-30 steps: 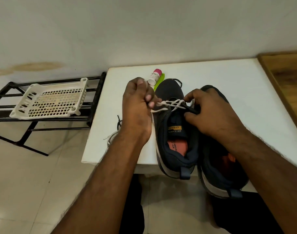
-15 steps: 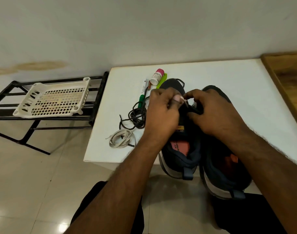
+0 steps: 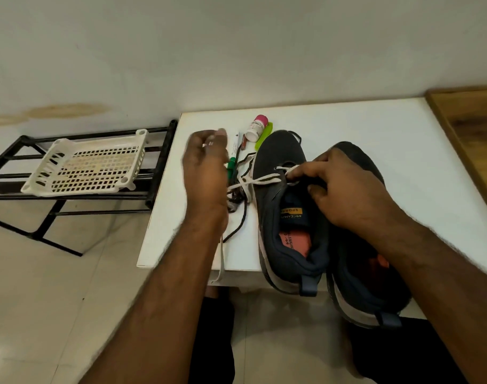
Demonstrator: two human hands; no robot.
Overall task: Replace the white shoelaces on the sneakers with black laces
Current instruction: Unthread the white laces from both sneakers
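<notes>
Two hands work at the left sneaker [image 3: 281,173]. The left hand [image 3: 206,167] is raised beside it with fingers curled; its grip seems closed on the white lace [image 3: 260,179], which runs taut from the shoe's eyelets toward that hand, though motion blur and the back of the hand hide the pinch itself. The right hand [image 3: 344,187] rests on the shoe's tongue, its grip narrow, fingertips pinching the white lace at the lowest eyelets.

Half a second ago both hands met over the tongue; now the left hand has swung out leftward, and the lace is drawn sideways out of the shoe.

Two dark sneakers stand side by side at the near edge of the white worktop [image 3: 361,126], heels overhanging. The right sneaker [image 3: 372,278] is largely covered by the right forearm, and I cannot tell whether it is laced. One tangle of black lace [image 3: 243,162] lies just left of the left sneaker, partly behind the left hand. A loose white strand [image 3: 221,259] hangs off the worktop's front edge beside the left forearm; where it starts is hidden. Behind lie one green-capped pen [image 3: 233,159], one small pink-capped bottle [image 3: 256,129] and one lime-green strip [image 3: 264,135]. One white perforated tray [image 3: 92,164] sits on a black rack [image 3: 159,159] to the left.
</notes>
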